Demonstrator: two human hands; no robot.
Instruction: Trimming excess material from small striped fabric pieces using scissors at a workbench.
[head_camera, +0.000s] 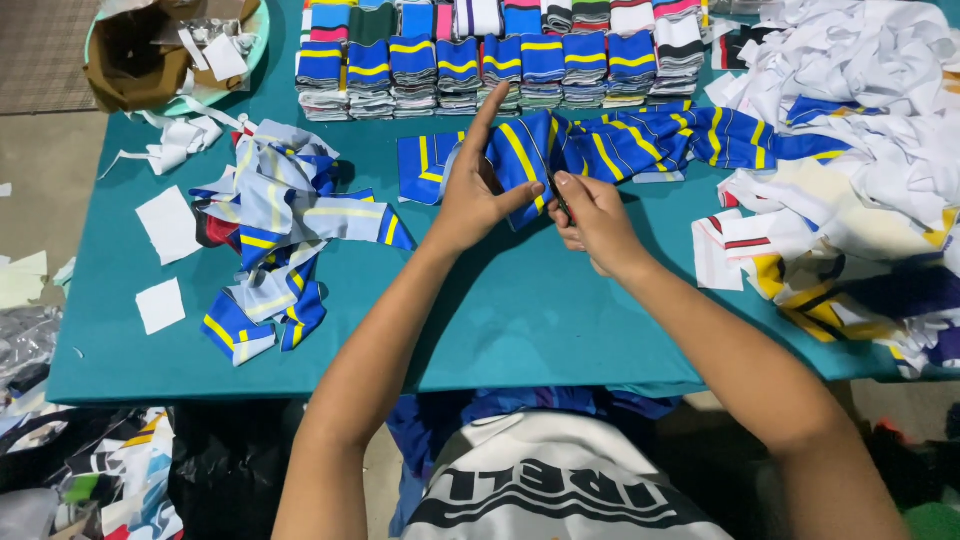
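Note:
My left hand (472, 190) pinches a folded blue knit strip with yellow stripes (522, 158) above the teal table (520, 320), index finger pointing up. My right hand (592, 222) grips the same strip just to the right, with a small dark tool partly visible between its fingers. From my hands the long blue and yellow band (680, 140) runs off to the right across the table. One flat blue piece (420, 165) lies just left of my left hand.
Neat stacks of folded striped pieces (500, 65) line the far edge. A loose heap of blue and grey strips (275, 235) lies left. White and mixed fabric scraps (860, 90) pile up right. A green basin holding a brown bag (140, 55) sits far left.

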